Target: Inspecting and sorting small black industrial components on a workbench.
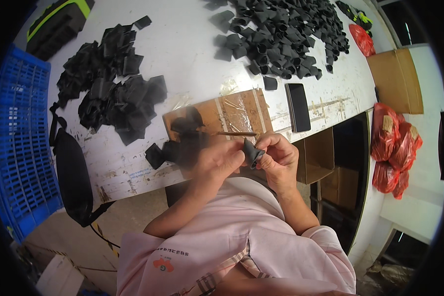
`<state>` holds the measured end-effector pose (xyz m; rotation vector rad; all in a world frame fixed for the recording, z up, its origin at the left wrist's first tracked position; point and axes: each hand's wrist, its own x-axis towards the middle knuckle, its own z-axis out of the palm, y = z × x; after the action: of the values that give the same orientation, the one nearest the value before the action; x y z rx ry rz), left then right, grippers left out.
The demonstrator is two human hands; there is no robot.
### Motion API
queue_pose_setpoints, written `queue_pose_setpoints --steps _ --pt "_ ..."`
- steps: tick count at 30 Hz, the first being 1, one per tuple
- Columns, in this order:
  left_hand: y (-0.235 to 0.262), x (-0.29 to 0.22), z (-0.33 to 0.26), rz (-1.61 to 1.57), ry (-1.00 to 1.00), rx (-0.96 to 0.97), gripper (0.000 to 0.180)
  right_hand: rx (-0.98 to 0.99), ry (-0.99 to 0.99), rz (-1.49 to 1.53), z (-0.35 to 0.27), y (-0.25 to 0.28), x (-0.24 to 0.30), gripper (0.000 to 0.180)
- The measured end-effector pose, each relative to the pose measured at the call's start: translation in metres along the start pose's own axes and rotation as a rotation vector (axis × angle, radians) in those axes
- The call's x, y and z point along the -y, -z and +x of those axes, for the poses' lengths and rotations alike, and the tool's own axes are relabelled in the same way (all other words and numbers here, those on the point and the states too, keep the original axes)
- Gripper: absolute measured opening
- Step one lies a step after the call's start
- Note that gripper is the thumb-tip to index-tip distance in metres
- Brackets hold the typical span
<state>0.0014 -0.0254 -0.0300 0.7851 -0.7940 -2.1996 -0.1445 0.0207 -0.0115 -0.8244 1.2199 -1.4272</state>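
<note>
Between my two hands is a small black fabric tube (252, 154), pointed at its upper end and open at its lower end. My left hand (216, 160) pinches its left side with thumb and fingers. From the right, my right hand (281, 157) grips the other side between thumb and forefinger. A thin brown stick (236, 133) shows just above my fingers; I cannot tell whether a hand holds it. Behind lies a brown cardboard sheet (256, 106) covered in clear tape. Several loose black pieces (186, 121) lie on its left part, close to my left hand.
Flat black fabric pieces (126, 101) are heaped at the table's left, and rolled black tubes (281, 39) at the far right. A dark phone (297, 107) lies right of the cardboard. A blue crate (19, 138) and black pouch (74, 172) flank the left edge; red bags (394, 143) are at right.
</note>
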Motion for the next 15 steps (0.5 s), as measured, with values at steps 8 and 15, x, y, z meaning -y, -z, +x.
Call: queue_pose_setpoints --steps 8,15 --pt "-0.007 0.015 0.007 -0.034 0.063 -0.034 0.008 -0.164 0.251 -0.256 -0.014 0.005 -0.008 0.02" --pt "-0.02 0.024 0.009 0.09 0.004 -0.096 0.007 -0.312 0.357 -0.478 -0.028 0.017 0.007 0.024"
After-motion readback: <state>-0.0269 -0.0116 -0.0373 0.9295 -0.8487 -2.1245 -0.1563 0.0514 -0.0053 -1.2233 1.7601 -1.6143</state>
